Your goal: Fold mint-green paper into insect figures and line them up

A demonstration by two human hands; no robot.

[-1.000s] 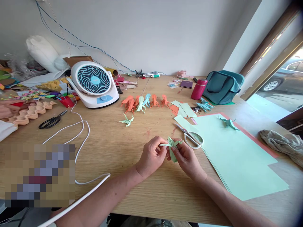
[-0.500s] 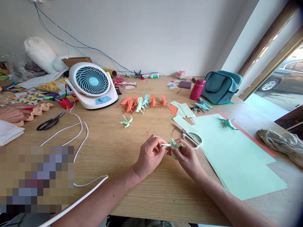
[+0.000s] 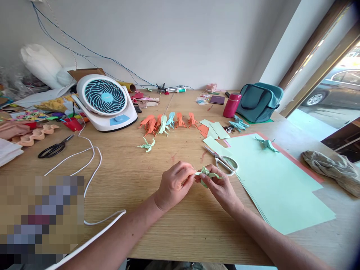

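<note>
Landmark for all places: the white-handled scissors (image 3: 218,156), lying slightly open.

- My left hand (image 3: 176,183): fingertips drawn together, pinching a thin point of the folded green paper. Nearer me than the scissors, to their left.
- My right hand (image 3: 222,189): thumb and fingers closed on the body of the same piece. Just on my side of the scissors.
- Folded green paper (image 3: 206,171), one piece: held between my two hands, just short of the scissors and a little left; narrow limbs stick out, its underside partly hidden by my fingers.
- Large pale green sheets (image 3: 281,187), stacked: right of the scissors, a red sheet (image 3: 317,182) showing along their right edge.
- Teal folded figure (image 3: 267,144), one: on those sheets, right of and beyond the scissors.
- Small cut papers (image 3: 221,130), green and orange: beyond the scissors.
- Green folded figure (image 3: 147,144), one: well left of the scissors.
- Row of folded figures (image 3: 180,120), orange, green and blue: beyond the scissors, leftward.
- Pink bottle (image 3: 232,105) and teal bag (image 3: 257,103): farther beyond the scissors, rightward.
- White fan (image 3: 105,96): far left of and beyond the scissors.
</note>
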